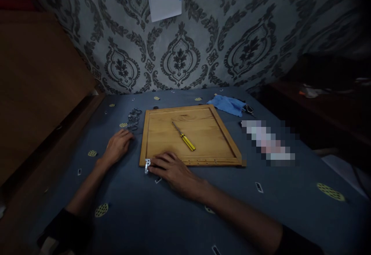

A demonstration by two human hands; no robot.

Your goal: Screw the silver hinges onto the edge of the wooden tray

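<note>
While the right hand [176,173] spreads over the near edge of the wooden panel [162,131], its thumb and index fingertip touch 1 metal bracket [147,163] at the near left corner; whether they pinch it, I cannot tell. The bracket juts past that edge, so a careless nudge could skew it or tip it onto the blue sheet [139,212]. The panel lies flat on this sheet, and if the bedding is soft, pressing hard on the corner could make it rock.

Just off the panel's left edge, the left hand [117,146] rests on the sheet with fingers curled and close together; I cannot tell if anything is inside. On the panel's middle, 1 yellow-handled screwdriver [188,142] lies loose, shaft toward the far left corner; a tilt could roll it off.

Beyond the left hand sit small metal parts [133,116], which a sleeve might scatter. Past the far right corner lies a blue cloth [227,105].
</note>
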